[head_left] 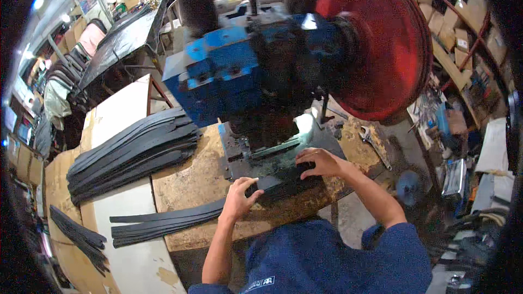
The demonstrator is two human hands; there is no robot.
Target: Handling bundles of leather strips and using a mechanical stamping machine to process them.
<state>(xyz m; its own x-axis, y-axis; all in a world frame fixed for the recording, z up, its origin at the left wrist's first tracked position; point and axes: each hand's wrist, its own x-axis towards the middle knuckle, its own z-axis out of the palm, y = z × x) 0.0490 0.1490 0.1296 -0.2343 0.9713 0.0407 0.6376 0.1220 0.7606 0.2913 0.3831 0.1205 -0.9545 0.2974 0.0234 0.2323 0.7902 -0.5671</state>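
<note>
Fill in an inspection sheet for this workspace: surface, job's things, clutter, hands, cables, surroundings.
Surface: worn, stained wooden bench in front of a blue press machine with a big red flywheel.
Job's things: a few long black strips run from the bench toward the press bed; both hands press on them.
Clutter: a stacked pile of black strips to the left, a smaller bundle farther left, a wrench to the right.
Hands: left hand and right hand lie flat on the strips, no closed grip.
Cables: nothing seen.
Surroundings: black-covered table, chairs, cardboard boxes on shelves.
</note>
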